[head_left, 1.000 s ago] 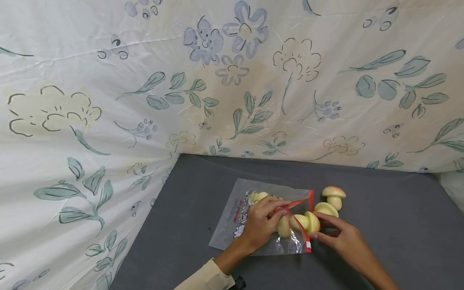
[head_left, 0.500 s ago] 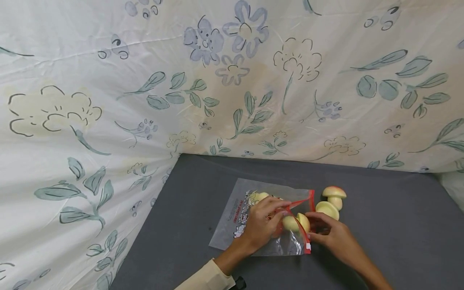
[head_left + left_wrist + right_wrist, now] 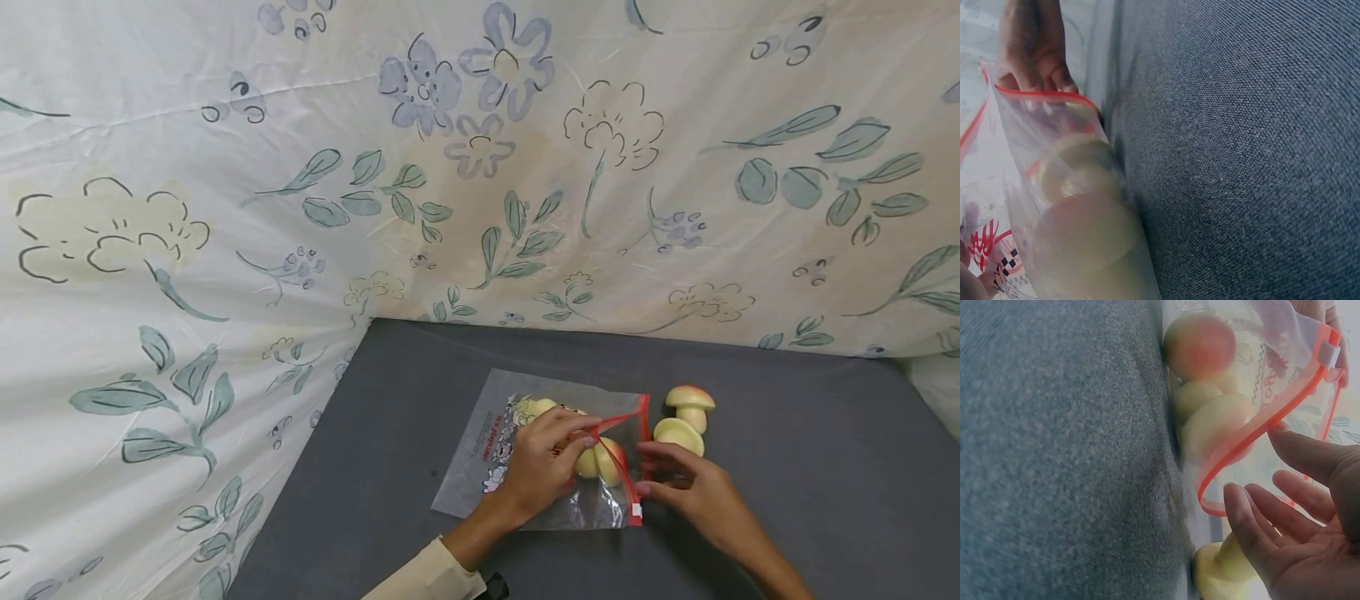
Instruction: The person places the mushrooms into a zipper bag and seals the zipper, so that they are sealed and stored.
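A clear zip bag [image 3: 468, 475] with a red slider closure lies on the dark table, its mouth facing right. My left hand [image 3: 536, 462] pinches the upper side of the mouth, lifting it. Inside, a toy mushroom [image 3: 611, 462] with a reddish cap rests near the opening; more pale mushroom shapes [image 3: 1085, 237] show through the plastic. At the mouth is my right hand [image 3: 686, 483], fingers loosely spread and holding nothing. In the right wrist view its thumb [image 3: 1310, 453] is by the red strip [image 3: 1241, 444]; whether they touch I cannot tell.
Two toy mushrooms lie outside, right of the bag: one with a red-topped cap [image 3: 690, 398], and a pale one [image 3: 677, 435] just behind the right hand. Floral cloth [image 3: 480, 208] hangs behind and left of the dark tabletop [image 3: 397, 400].
The mushroom at the bag's mouth has gone leftward into the bag, out of my right hand's fingers. My right hand moved slightly left and let go of it. The left hand stayed put.
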Demonstrator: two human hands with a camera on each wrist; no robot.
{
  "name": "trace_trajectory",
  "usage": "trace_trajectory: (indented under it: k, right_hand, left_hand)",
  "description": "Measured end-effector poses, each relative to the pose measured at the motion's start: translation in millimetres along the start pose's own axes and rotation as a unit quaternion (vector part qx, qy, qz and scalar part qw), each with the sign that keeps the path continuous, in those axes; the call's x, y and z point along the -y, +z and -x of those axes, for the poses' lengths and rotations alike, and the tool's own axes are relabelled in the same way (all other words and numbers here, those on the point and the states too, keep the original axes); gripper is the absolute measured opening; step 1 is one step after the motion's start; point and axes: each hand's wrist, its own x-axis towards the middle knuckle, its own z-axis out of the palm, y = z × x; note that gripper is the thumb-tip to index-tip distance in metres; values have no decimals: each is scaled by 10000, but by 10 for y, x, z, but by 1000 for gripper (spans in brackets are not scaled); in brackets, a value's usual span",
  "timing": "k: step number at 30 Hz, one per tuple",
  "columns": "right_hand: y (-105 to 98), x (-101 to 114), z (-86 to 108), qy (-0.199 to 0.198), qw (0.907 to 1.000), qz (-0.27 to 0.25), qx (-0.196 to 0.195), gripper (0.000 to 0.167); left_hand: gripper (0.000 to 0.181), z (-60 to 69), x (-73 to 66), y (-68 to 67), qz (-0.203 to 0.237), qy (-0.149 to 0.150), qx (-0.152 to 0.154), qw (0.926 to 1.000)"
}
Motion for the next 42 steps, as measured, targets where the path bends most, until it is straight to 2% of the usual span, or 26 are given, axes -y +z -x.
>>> trace_trajectory:
  k: [9, 17, 28, 36, 42]
  right_hand:
    - [-77, 24, 69, -196, 9994, 31, -285, 51]
    - [-172, 12, 122, 51, 9978, 373, -540, 50]
    - [-334, -86, 134, -160, 9947, 182, -1001, 49]
    - [-454, -124, 93, 348, 9927, 254, -1128, 50]
    - [-524, -222, 31, 523, 9894, 242, -1330, 53]
  left_hand:
    - [26, 11, -2, -2, 18, 18, 6, 10000]
    - [25, 8, 12, 2, -90, 107, -27, 9999]
    - [26, 7, 12, 9, -18, 141, -23, 9999]
    - [26, 12, 7, 9, 18, 95, 16, 10000]
    - [26, 11, 6, 9, 38, 130, 21, 9999]
